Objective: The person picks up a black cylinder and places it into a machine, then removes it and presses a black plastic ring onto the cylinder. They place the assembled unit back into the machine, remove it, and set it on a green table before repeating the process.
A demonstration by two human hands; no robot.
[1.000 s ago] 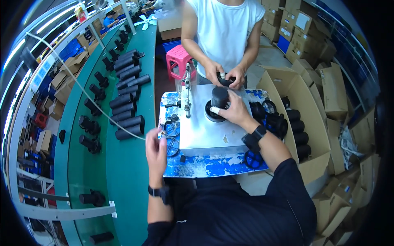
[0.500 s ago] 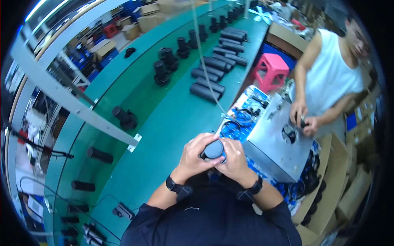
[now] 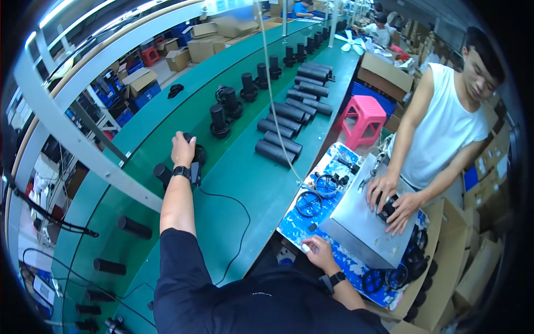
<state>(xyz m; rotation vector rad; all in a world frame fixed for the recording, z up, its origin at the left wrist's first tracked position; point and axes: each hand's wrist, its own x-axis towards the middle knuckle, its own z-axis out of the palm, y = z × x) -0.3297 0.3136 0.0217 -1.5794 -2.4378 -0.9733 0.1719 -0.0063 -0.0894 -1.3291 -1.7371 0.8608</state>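
Note:
My left hand (image 3: 182, 150) reaches out over the green conveyor belt, its fingers wrapped round the top of a black cylinder-topped part (image 3: 199, 153) with a wider base. The hand hides much of that part. A similar black part (image 3: 162, 173) stands close by on the near side. My right hand (image 3: 319, 253) hovers at the edge of the blue-and-white worktable (image 3: 290, 220), fingers loosely bent and apart, with nothing visible in them. Something white covers one fingertip. A small black piece (image 3: 312, 227) lies just beyond it.
Several black tubes (image 3: 276, 153) lie on the green bench beside a row of upright black parts (image 3: 218, 119). To the right, a co-worker presses both hands round a black round part (image 3: 387, 207) on a metal box (image 3: 356, 234). A pink stool (image 3: 362, 119) stands behind; a cord hangs down.
My hands have parted from the round-topped black part they held together. The left has stretched forward-left to the belt; the right has dropped back rightward. The co-worker's hands have lowered onto the metal box.

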